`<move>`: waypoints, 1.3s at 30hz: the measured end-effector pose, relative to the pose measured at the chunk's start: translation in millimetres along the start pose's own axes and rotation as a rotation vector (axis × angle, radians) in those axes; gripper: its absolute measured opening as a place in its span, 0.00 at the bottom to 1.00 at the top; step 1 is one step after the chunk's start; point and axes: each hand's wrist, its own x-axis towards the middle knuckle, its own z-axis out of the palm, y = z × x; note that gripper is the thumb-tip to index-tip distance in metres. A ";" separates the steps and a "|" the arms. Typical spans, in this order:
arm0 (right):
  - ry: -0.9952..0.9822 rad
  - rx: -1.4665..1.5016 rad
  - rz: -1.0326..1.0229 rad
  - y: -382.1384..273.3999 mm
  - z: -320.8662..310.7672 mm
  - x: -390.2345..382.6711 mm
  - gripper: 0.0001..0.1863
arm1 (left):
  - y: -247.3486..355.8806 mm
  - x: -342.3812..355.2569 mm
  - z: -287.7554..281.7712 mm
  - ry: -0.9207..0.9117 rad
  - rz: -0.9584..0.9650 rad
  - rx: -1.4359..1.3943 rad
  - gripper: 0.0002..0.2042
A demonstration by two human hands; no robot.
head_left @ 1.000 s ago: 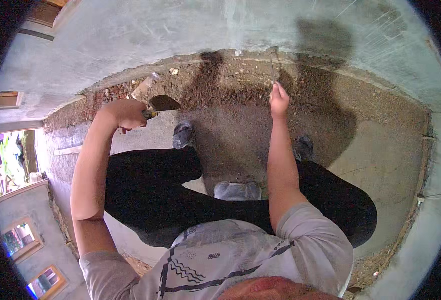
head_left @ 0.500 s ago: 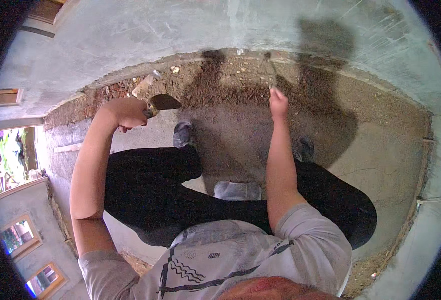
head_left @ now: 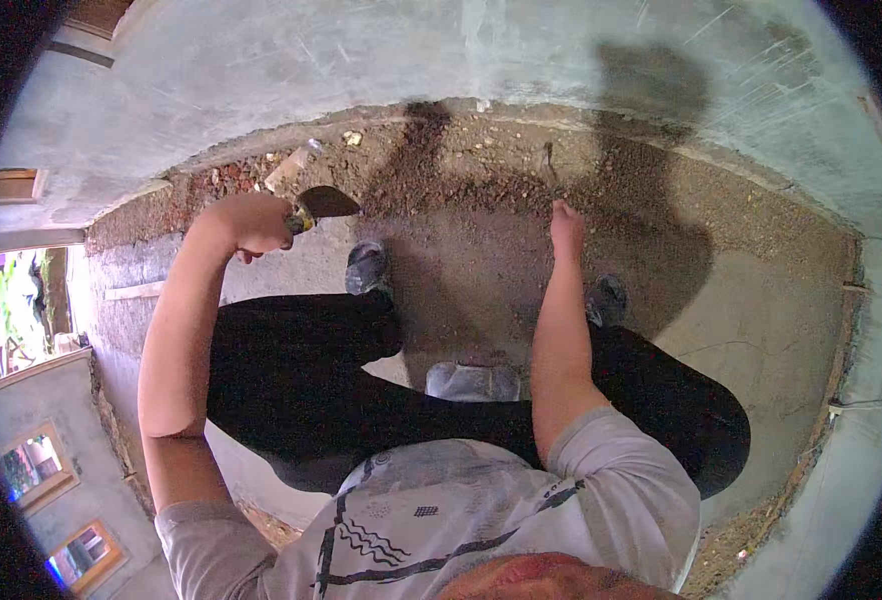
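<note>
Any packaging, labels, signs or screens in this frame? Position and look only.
No packages, labels, signs or screens show.
Nearest thing to print: the person's grey T-shirt, bottom centre, with a dark pattern of lines and wavy marks.
Left hand grips a trowel, upper left, dark blade with a yellowish band at the handle; no label visible.
Right hand holds a thin dark tool, upper centre, its tip in the dirt; unmarked.

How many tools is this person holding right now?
2. A dark-bladed metal trowel in the left hand, raised near the grey wall; a thin dark metal tool at the right hand, its tip on the soil.
</note>
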 end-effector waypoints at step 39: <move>0.072 0.388 -0.482 -45.4 18.4 4.7 0.22 | -2.8 4.4 1.8 -0.006 0.021 -0.021 0.13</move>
